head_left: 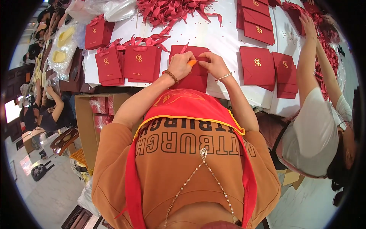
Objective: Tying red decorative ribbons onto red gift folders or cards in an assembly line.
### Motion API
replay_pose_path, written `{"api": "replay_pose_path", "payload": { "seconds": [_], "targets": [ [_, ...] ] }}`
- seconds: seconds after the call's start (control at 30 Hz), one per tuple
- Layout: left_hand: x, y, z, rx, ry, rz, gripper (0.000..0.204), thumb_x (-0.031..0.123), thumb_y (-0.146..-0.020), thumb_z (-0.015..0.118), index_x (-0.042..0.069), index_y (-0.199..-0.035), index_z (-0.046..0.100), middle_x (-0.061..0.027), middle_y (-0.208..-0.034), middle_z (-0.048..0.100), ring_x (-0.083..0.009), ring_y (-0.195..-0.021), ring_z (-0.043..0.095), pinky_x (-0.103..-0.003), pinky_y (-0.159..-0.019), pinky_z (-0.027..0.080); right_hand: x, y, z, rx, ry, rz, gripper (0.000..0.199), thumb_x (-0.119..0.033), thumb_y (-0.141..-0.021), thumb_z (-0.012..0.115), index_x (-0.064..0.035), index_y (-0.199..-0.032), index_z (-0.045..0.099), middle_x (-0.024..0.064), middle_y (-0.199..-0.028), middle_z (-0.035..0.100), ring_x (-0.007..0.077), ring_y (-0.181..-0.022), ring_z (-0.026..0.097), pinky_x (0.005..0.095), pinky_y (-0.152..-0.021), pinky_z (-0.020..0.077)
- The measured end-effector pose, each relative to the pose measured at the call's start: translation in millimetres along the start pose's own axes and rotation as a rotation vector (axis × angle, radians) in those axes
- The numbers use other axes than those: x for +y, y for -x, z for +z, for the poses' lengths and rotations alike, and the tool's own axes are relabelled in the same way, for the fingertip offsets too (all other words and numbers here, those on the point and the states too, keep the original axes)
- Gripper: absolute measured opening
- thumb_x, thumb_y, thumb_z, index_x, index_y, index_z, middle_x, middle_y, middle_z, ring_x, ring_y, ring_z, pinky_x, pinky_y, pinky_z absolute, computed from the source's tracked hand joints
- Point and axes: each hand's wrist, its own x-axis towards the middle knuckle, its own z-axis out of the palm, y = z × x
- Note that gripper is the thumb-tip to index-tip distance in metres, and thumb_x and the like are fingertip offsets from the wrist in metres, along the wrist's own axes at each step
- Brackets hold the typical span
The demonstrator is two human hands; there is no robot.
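In front of me on the white table lies a red paper bag, close to the table's near edge. My left hand is closed over its upper left part. A small orange piece shows at those fingertips; its kind is unclear. From the top of the same hand a narrow red strip sticks out, perhaps ribbon. My right hand pinches the bag's upper right, its fingertips close to the orange piece. Left of my hands lie stacked red bags with gold lettering and ribbon handles.
A heap of red ribbons covers the table's far middle. More red bags lie at the right, beside a co-worker's arm. At the left stand an upright red bag and an open cardboard box below the table edge.
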Motion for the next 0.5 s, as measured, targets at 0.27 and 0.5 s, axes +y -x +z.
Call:
{"api": "replay_pose_path", "payload": {
  "seconds": [0.27,0.5],
  "targets": [
    [2,0,4,0.026,-0.135,0.039,0.009,0.009,-0.075,0.058,0.001,-0.079,0.057,-0.0131,-0.061,0.059,-0.0254,-0.054,0.059,-0.035,-0.050,0.044,4,0,2,-0.006,-0.082,0.032,0.026,-0.010,-0.077,0.059,-0.0023,-0.102,0.058,0.0111,-0.083,0.060,0.0154,-0.055,0.056,0.0286,-0.054,0.0455],
    [12,-4,7,0.046,-0.097,-0.015,0.014,0.007,-0.073,0.056,0.002,-0.086,0.055,-0.0133,-0.060,0.057,-0.0282,-0.057,0.057,-0.037,-0.052,0.042,19,2,8,0.099,0.049,-0.174,0.021,-0.010,-0.075,0.060,-0.0033,-0.095,0.059,0.0135,-0.085,0.061,0.0242,-0.067,0.059,0.0316,-0.062,0.0462]
  ]
}}
